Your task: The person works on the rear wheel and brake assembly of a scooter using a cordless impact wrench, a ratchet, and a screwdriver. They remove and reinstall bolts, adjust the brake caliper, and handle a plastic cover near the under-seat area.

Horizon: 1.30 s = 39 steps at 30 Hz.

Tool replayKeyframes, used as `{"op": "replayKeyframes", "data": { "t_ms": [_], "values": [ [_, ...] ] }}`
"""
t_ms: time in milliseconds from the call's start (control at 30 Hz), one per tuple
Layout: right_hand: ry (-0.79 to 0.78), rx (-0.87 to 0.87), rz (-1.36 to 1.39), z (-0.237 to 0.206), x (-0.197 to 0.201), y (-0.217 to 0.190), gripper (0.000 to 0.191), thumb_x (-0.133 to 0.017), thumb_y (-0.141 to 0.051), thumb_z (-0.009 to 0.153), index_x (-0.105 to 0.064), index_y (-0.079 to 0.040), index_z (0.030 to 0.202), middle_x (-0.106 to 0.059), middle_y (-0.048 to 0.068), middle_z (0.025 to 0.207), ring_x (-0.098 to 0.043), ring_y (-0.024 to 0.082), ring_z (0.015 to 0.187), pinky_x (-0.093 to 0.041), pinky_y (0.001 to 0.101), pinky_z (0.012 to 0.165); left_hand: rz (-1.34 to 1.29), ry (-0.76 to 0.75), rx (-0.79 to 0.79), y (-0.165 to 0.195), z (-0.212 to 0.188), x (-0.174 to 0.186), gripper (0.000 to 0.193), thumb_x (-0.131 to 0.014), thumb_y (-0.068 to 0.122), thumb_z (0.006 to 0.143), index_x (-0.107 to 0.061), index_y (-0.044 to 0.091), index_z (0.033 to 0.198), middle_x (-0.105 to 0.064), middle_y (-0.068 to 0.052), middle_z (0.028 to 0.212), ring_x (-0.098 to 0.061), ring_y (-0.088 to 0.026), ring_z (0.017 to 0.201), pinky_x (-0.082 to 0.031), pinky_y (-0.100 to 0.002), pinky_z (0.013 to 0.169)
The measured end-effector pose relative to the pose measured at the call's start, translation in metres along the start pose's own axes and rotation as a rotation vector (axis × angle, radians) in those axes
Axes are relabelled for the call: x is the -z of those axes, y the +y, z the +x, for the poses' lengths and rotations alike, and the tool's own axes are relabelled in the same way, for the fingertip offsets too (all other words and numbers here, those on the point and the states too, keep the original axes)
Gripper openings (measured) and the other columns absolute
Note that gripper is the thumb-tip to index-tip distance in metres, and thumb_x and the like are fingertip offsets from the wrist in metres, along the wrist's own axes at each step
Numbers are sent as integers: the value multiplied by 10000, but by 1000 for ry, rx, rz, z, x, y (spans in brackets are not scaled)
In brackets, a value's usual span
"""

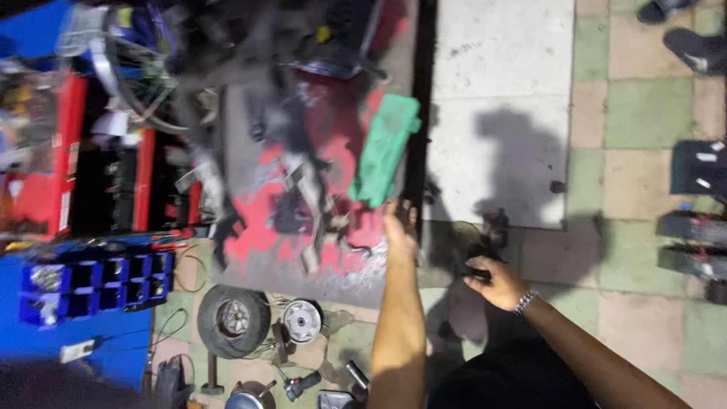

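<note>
The left hand [399, 225] reaches forward, fingers pinching the lower end of a green rag [386, 148] that lies on the red-stained metal sheet [303, 220] just beyond it. The right hand [494, 282] is clenched around a small dark part [478, 266] down near the tiled floor [644, 113]. A small wheel [233, 320] lies left of the left forearm.

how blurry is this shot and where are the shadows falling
Head view: strong motion blur smears the upper left, so the tool clutter on the red mat is hard to read; the green cloth, left hand and right hand are soft-edged too. A dark shadow of the person falls on the pale slab and the tiled floor. The small wheel stays fairly legible.
</note>
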State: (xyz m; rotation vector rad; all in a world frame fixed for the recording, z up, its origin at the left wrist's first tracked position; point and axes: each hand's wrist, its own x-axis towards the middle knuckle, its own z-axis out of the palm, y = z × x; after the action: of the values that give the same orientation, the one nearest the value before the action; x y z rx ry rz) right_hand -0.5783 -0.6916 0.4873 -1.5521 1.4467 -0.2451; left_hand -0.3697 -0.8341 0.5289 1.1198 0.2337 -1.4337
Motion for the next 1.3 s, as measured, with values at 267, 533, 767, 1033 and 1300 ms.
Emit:
{"op": "replayKeyframes", "data": {
  "t_ms": [267, 533, 767, 1033, 1300],
  "values": [
    [-230, -312, -50, 60, 42, 57, 585, -723, -499, 825, -680, -157, 1298, -740, 114, 1223, -726, 262, 1108, -562, 391, 982, 202, -119, -533, 32, 72, 34, 832, -677, 63, 733, -396, 60, 1516, -508, -98, 1517, -507, -279, 1380, -423, -437, 1026],
    [-316, -285, -68, 118, 34, 73, 611, -740, -409, 826, -645, -58, 1317, -772, 148, 1165, -752, 283, 1074, -579, 382, 969, 1655, 288, -651, 61, 126, 14, 993, -883, 329, 711, -368, 160, 1543, -386, -183, 1564, -324, -423, 1454, -233, -596, 1191],
    [-361, -328, -186, 144, 18, 96, 658, -737, -491, 799, -686, -43, 1278, -717, 201, 1231, -685, 361, 1171, -536, 425, 1026, 1841, 433, -386, 42, 140, -13, 1090, -860, 570, 600, -408, 291, 1552, -372, -178, 1610, -300, -474, 1464, -294, -619, 1149],
    [-348, -568, -179, 161, -4, 141, 810, -796, -520, 753, -623, 42, 1310, -627, 287, 1310, -609, 431, 1224, -491, 482, 1034, 1743, 390, -822, 25, 131, 10, 832, -954, 401, 692, -521, -71, 1224, -578, -294, 1228, -515, -463, 1170, -409, -512, 1046],
    [77, -1013, 60, 218, -61, 270, 1122, -890, -668, 712, -449, 113, 1385, -615, 350, 1271, -607, 453, 1206, -498, 468, 1016, 1019, 33, -894, -68, 51, 25, 550, -772, 126, 992, -369, 31, 1354, -625, -145, 1202, -656, -178, 1025, -568, -326, 903]
  ]
}}
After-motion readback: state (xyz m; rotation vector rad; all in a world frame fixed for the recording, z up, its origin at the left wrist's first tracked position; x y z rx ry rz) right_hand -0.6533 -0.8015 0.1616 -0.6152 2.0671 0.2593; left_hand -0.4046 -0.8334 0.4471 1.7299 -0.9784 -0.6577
